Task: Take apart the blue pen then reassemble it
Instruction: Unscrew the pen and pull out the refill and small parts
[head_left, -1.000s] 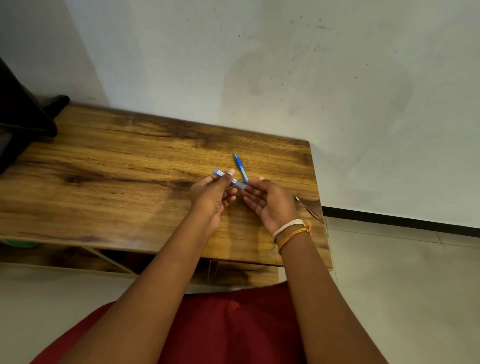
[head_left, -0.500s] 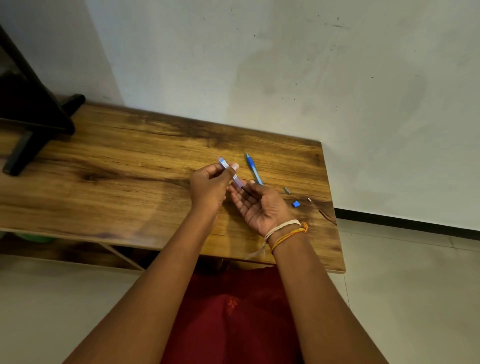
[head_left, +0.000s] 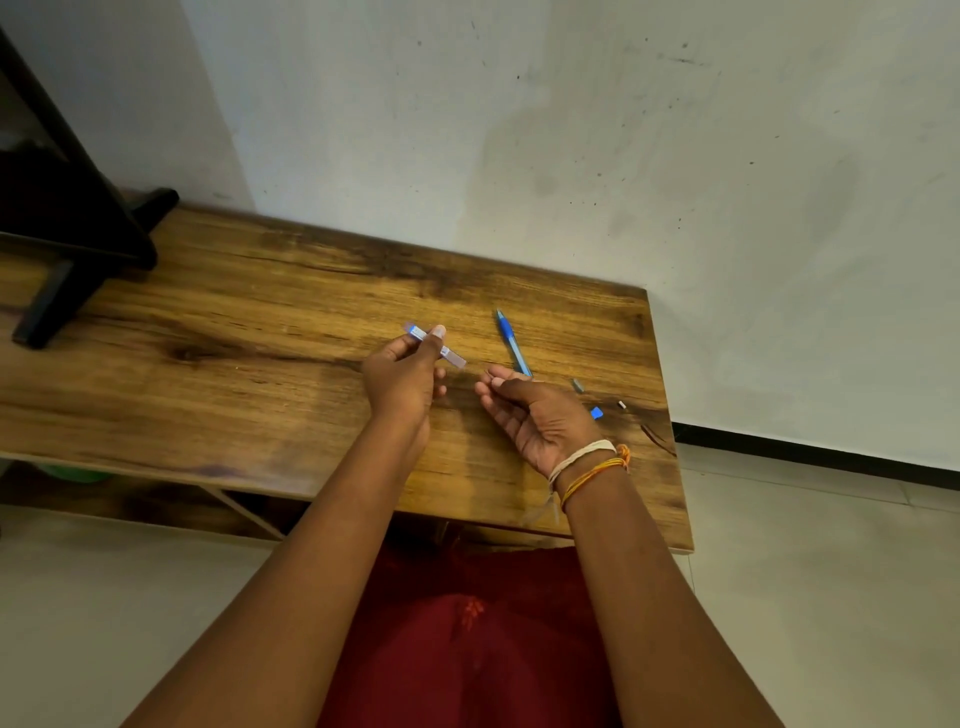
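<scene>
My left hand (head_left: 402, 382) pinches a clear pen barrel (head_left: 451, 355) with a blue end, holding it tilted above the wooden table (head_left: 249, 374). My right hand (head_left: 540, 415) is a little to its right, palm up, thumb pressed to the forefinger; anything tiny between them is too small to make out. The blue front part of the pen (head_left: 511, 340) lies on the table just beyond my right hand. To the right of that hand lie three small loose pieces: a grey one (head_left: 577, 385), a blue one (head_left: 596, 413) and a white-and-black one (head_left: 621, 404).
A black stand (head_left: 78, 244) occupies the table's far left corner. A thin dark cord (head_left: 657, 440) lies near the right edge. The table ends just right of the small parts, with tiled floor (head_left: 810, 571) beyond. A wall (head_left: 571, 130) runs along the back.
Both hands held the barrel together; my right hand has let go and drawn away to the right. My left hand has kept the barrel. The small parts have come into view.
</scene>
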